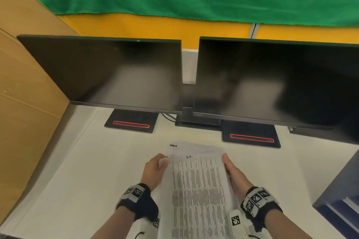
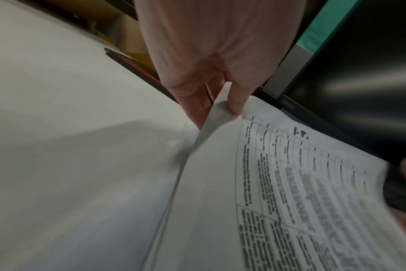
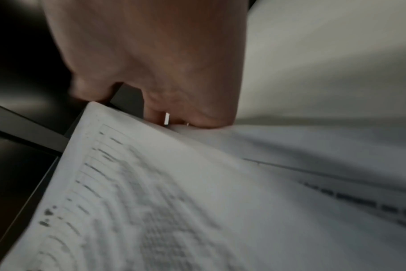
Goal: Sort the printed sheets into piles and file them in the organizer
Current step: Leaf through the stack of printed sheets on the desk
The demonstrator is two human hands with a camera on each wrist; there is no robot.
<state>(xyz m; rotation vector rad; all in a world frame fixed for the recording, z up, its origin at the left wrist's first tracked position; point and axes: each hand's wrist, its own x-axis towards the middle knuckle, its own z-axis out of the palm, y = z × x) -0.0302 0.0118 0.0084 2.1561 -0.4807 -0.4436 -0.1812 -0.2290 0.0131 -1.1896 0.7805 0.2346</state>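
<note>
A stack of printed sheets [image 1: 200, 190] covered in dense table rows lies between my two hands at the near middle of the white table [image 1: 93, 161]. My left hand [image 1: 155, 169] pinches the left edge of the top sheet [image 2: 301, 192] near its far corner, thumb above and fingers below, lifting that edge. My right hand [image 1: 234, 174] grips the right edge of the stack [image 3: 151, 192] near the far corner, fingers curled under it. More sheets [image 1: 194, 148] peek out beyond the stack, one with a small handwritten mark. The organizer is hard to make out.
Two dark monitors [image 1: 116, 72] [image 1: 275, 83] on black stands [image 1: 132, 122] with red strips stand side by side behind the papers. A cardboard panel [image 1: 25, 93] walls the left side. A dark blue unit [image 1: 342, 200] sits at the right edge.
</note>
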